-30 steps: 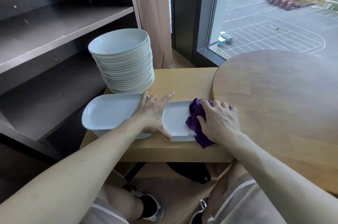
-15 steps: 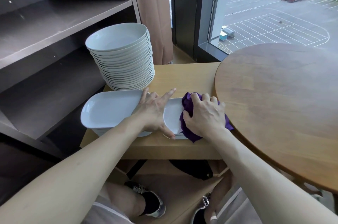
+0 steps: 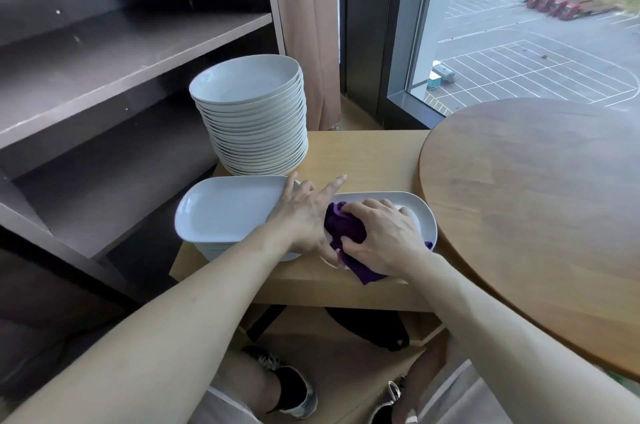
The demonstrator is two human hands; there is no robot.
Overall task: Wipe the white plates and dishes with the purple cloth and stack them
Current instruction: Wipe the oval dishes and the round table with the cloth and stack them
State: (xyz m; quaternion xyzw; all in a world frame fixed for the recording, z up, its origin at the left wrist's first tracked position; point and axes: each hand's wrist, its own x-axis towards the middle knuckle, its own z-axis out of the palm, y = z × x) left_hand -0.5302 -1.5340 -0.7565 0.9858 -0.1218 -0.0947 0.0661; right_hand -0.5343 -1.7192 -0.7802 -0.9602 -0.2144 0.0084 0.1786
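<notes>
Purple cloth [image 3: 346,230] gripped by right hand [image 3: 382,240], on dish [image 3: 421,215].

A stack of plates [image 3: 250,118] stood at the rear left of the small table [image 3: 374,160], a stack of dishes [image 3: 225,212] lay directly before it, and 1 dish [image 3: 424,219] lay just right of these, holding the cloth [image 3: 344,228] beneath the right hand [image 3: 381,238]; the round table [image 3: 536,202] stood to the right, the shelf unit [image 3: 121,60] to the left.
</notes>
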